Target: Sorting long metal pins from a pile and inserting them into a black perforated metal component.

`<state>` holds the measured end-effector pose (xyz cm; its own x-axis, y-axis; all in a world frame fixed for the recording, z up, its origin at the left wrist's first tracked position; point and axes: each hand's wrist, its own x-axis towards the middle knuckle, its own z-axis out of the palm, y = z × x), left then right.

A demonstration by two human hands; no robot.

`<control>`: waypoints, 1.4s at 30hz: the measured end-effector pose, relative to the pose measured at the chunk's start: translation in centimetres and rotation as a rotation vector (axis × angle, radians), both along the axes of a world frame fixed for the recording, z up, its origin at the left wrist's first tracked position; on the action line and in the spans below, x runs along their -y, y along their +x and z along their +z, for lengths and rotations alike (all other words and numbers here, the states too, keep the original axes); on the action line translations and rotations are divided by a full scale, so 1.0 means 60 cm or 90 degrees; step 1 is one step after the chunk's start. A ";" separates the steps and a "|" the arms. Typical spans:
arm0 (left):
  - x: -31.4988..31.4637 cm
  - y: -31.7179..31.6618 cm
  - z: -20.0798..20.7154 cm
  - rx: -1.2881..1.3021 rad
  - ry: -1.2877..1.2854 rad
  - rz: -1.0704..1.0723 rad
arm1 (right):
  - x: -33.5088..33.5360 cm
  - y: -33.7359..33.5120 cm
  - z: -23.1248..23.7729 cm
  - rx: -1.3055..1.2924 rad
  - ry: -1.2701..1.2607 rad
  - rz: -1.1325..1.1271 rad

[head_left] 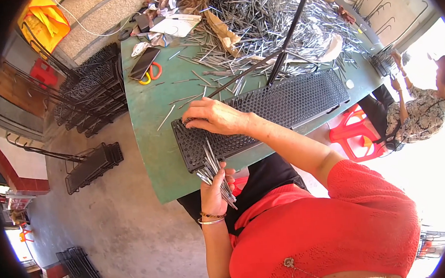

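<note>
A bundle of thin silvery metal rods [215, 165] rests in my left hand [218, 187], which is closed round it at the table's near edge. My right hand [213, 117] is over the left part of a long black perforated rack [292, 101], its fingers bent together and pointing down at the holes. Whatever those fingertips grip is too small or hidden to make out. The rack lies slantwise along the near side of the green table [153, 138], and its left end shows rows of round holes.
A large heap of loose metal rods [266, 19] covers the far table. A black stand [281, 57] rises behind the rack. Orange-handled scissors [155, 71] and a phone [145, 63] lie at left. Stacked black racks [90, 89] stand on the floor. Another person [421, 107] sits at right.
</note>
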<state>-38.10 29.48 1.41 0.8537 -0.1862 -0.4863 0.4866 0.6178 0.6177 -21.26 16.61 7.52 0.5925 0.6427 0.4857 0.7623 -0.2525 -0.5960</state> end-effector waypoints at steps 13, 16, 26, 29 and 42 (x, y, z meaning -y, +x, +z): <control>0.000 -0.001 0.000 -0.009 -0.005 0.007 | 0.002 -0.007 0.006 -0.011 0.021 -0.088; 0.001 -0.001 0.002 -0.009 -0.001 0.007 | 0.005 -0.011 -0.003 -0.019 0.040 -0.114; 0.003 0.000 0.001 -0.011 -0.004 0.004 | 0.001 -0.017 -0.018 -0.006 0.054 -0.130; 0.004 0.000 0.003 -0.009 -0.005 0.007 | -0.003 -0.020 -0.022 -0.010 0.101 -0.133; 0.004 -0.001 0.000 -0.005 -0.009 0.012 | -0.008 -0.023 -0.034 -0.038 0.121 -0.187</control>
